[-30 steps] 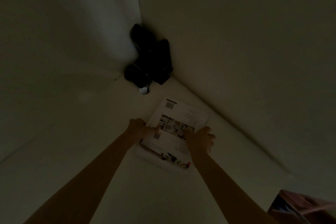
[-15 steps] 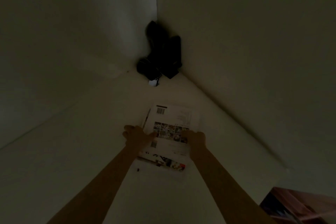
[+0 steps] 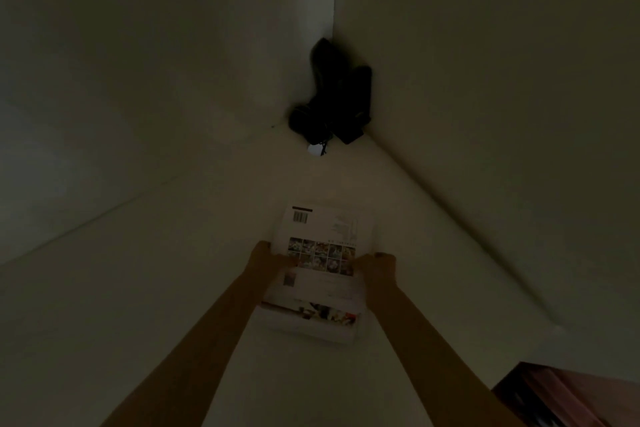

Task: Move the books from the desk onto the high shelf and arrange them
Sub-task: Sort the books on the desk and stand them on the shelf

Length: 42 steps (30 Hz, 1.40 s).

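A white book [image 3: 329, 229] lies flat on the pale high shelf [image 3: 173, 270], back cover up, showing a barcode and a grid of small photos. Under it lies a second book [image 3: 322, 317] whose colourful near edge sticks out. My left hand [image 3: 265, 255] holds the top book's left edge, thumb on the cover. Opposite it, my right hand [image 3: 379, 265] grips the right edge. Both arms reach up from below. The light is very dim.
A bundle of black objects [image 3: 329, 97] sits in the far corner where the two walls meet, with a small white round thing [image 3: 314, 149] in front of it. A reddish-brown object [image 3: 571, 395] shows at the bottom right.
The book stack has turned from slanting rightwards to lying nearly square with me. My hands have shifted from the cover out to its left and right edges.
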### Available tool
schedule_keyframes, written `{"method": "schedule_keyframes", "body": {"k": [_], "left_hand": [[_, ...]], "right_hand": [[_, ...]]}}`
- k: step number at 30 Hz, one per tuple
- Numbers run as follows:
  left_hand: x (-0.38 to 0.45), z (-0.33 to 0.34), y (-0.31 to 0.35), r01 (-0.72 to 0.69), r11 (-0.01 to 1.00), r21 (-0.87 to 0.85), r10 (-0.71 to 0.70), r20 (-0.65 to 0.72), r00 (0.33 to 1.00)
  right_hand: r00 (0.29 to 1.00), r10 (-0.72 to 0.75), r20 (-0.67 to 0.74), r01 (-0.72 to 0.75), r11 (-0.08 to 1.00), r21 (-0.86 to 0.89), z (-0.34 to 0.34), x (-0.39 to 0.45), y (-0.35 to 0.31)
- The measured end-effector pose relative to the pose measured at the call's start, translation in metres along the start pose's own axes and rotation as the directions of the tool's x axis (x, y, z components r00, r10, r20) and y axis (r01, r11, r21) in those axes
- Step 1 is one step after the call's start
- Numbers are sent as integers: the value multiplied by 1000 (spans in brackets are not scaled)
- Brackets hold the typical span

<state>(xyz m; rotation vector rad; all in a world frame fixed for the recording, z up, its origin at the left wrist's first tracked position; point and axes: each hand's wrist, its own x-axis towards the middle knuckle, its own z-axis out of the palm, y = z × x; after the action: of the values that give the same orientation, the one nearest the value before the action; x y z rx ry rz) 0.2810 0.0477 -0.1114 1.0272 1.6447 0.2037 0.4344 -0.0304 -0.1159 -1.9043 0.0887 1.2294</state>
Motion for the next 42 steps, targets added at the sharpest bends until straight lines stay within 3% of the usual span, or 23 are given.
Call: {"method": "schedule_keyframes", "body": {"k": [3, 6, 9, 13, 16, 18, 22, 25, 27, 29, 30, 31, 33, 36, 38, 40, 42], "left_hand": [[-8, -10, 3, -26, 999, -39, 26, -11, 1000], [-11, -22, -4, -93, 994, -55, 93, -11, 996], [-20, -29, -8, -178, 965, -190, 179, -13, 984], [-27, -47, -10, -341, 831, -441, 368, -24, 929], [-39, -61, -13, -459, 805, -377, 500, 13, 866], [-43, -68, -18, -499, 813, -300, 533, 37, 845], [-52, -79, -39, -443, 882, -162, 462, 101, 881], [-54, -74, -53, -378, 925, 44, 372, 102, 923], [-57, -74, -54, -320, 943, 88, 313, 89, 946], [-60, -80, -49, -138, 963, -230, 183, 184, 966], [-64, -84, -45, -10, 919, -395, 119, 253, 960], [-64, -87, -43, 128, 829, -544, 52, 302, 952], [-64, -87, -37, 261, 749, -609, -29, 364, 931], [-73, -76, -32, 260, 803, -537, -65, 354, 933], [-81, -68, -34, 229, 886, -403, -92, 332, 939], [-79, -63, -48, 159, 905, -395, -51, 271, 961], [-77, -63, -61, 83, 900, -429, 31, 251, 967]], "right_hand": [[989, 24, 143, -20, 999, -31, -10, -19, -19], [970, -73, 233, 81, 996, -27, -13, -24, -25], [934, -231, 271, 260, 963, -74, -8, -31, -25], [782, -498, 375, 549, 835, -37, -7, -43, -36], [635, -629, 448, 712, 702, -24, -5, -46, -35], [597, -659, 458, 750, 661, -27, -7, -49, -30], [636, -606, 477, 738, 657, -150, -20, -40, 1], [748, -505, 432, 638, 727, -254, -20, -33, 28], [767, -510, 390, 629, 720, -294, -18, -36, 32], [762, -551, 340, 647, 664, -375, -18, -34, 30], [793, -514, 327, 609, 682, -405, -18, -33, 28], [852, -418, 314, 517, 767, -381, -20, -34, 24], [894, -241, 376, 374, 865, -335, -27, -32, 19], [879, -89, 469, 165, 979, -124, -48, -35, 12], [886, -26, 463, 55, 997, -50, -53, -45, 14], [890, 20, 456, -22, 1000, -1, -44, -56, 20], [917, -5, 399, 52, 993, -107, -31, -54, 33]]}}
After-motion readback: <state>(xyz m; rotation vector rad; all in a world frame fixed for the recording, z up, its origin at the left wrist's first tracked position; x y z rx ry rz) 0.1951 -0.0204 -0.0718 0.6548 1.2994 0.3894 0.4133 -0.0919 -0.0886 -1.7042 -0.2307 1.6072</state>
